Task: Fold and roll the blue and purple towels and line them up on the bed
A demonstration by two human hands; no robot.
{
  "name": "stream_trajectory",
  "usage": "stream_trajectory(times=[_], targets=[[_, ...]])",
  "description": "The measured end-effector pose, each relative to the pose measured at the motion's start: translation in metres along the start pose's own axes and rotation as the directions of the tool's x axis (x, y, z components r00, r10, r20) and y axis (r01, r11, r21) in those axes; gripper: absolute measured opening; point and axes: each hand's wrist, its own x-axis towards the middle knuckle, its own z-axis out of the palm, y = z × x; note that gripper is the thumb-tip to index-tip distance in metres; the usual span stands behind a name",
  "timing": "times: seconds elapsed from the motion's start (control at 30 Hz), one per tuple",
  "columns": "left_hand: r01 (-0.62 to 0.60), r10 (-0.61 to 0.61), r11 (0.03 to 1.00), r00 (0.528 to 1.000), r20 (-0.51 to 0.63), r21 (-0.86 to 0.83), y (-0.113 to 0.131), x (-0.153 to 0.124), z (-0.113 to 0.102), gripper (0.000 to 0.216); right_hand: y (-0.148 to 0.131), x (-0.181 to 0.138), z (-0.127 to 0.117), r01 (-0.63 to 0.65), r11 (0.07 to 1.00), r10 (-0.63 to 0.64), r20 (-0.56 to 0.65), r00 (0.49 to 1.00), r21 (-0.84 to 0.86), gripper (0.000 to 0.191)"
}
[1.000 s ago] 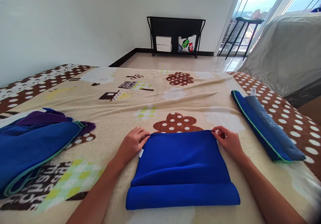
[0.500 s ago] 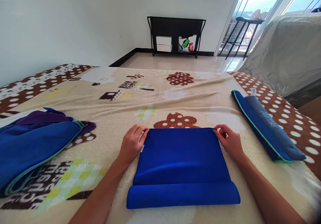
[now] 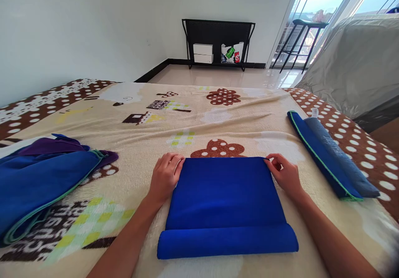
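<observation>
A bright blue towel [image 3: 226,195] lies flat on the patterned bed blanket [image 3: 199,120], with its near end rolled into a thick tube [image 3: 227,240]. My left hand [image 3: 165,176] pinches the far left corner of the towel. At the far right corner, my right hand [image 3: 285,174] has its fingers closed on the edge. Both hands rest low on the blanket at the towel's far edge.
A loose heap of blue and purple towels [image 3: 43,178] lies at the left. Two folded towels, dark blue and grey-blue [image 3: 330,157], lie at the right. Beyond the bed are a black rack [image 3: 218,43], a stool [image 3: 301,41] and a covered sofa [image 3: 358,66].
The towel's far edge has moved a little further away and now lies flatter. My left hand has slid over the white tag, which no longer shows.
</observation>
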Motion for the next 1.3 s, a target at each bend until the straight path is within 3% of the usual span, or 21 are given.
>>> stream_trajectory(times=[0.2,0.3,0.37,0.43,0.53,0.6,0.67,0.8,0.93,1.07,1.3], targets=[[-0.017,0.008,0.998,0.992,0.128,0.064,-0.006,0.002,0.005,0.021,0.009,0.006,0.004,0.059,0.997,-0.052,0.119,0.991,-0.056,0.03],[-0.032,0.025,0.998,0.991,0.129,0.054,0.005,0.003,-0.008,0.025,-0.003,0.005,-0.004,0.082,0.995,-0.077,0.083,0.994,-0.062,0.034],[-0.11,0.114,0.993,0.97,0.216,-0.033,0.019,0.003,-0.02,0.028,-0.022,-0.001,-0.011,0.151,0.988,-0.145,0.127,0.981,-0.04,0.036],[-0.207,0.258,0.964,0.886,0.385,-0.169,0.036,0.001,-0.029,0.046,-0.044,-0.009,-0.013,0.28,0.96,-0.267,0.286,0.92,-0.003,0.049],[-0.274,0.401,0.914,0.714,0.574,-0.298,0.054,-0.003,-0.029,0.085,-0.07,-0.022,-0.006,0.461,0.887,-0.409,0.538,0.737,0.043,0.087],[-0.288,0.412,0.911,0.682,0.604,-0.296,0.057,-0.006,-0.023,0.092,-0.076,-0.027,0.002,0.514,0.857,-0.429,0.597,0.678,0.032,0.097],[-0.288,0.385,0.923,0.701,0.6,-0.255,0.054,-0.009,-0.015,0.086,-0.072,-0.028,0.009,0.523,0.852,-0.416,0.589,0.693,-0.013,0.089],[-0.236,0.251,0.966,0.786,0.564,-0.101,0.036,-0.011,-0.005,0.067,-0.052,-0.021,0.013,0.463,0.873,-0.345,0.481,0.806,-0.152,0.062],[-0.171,0.124,0.984,0.872,0.474,0.058,0.02,-0.013,0.001,0.055,-0.035,-0.016,0.013,0.412,0.871,-0.299,0.375,0.877,-0.268,0.045],[-0.196,0.136,0.97,0.927,0.349,0.144,0.012,-0.012,0.001,0.044,-0.024,-0.014,0.013,0.394,0.862,-0.315,0.272,0.909,-0.319,0.039],[-0.162,0.12,0.975,0.959,0.257,0.152,0.001,-0.01,-0.003,0.039,-0.007,-0.009,0.011,0.344,0.883,-0.301,0.178,0.937,-0.319,0.035]])
